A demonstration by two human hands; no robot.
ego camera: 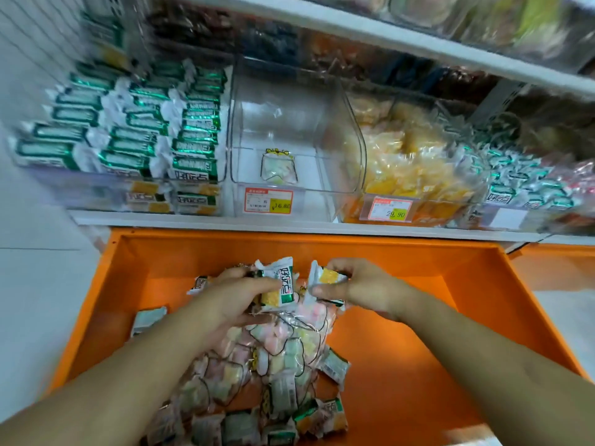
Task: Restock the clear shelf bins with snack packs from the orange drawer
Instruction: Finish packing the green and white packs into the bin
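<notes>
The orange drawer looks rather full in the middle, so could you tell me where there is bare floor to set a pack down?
The orange drawer has bare floor to the right of the pile of snack packs, under the right forearm, and a strip along its back wall. The left side has a narrower patch with a stray pack. The centre and front are crowded.

Both hands [244, 294] gripping snack packs [278, 284] over orange drawer [483, 304]

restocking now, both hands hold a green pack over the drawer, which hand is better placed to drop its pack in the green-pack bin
Left, probably. The left hand grips a green pack and sits on the same side as the green-pack bin at the shelf's left. The right hand would have to cross over it.
</notes>
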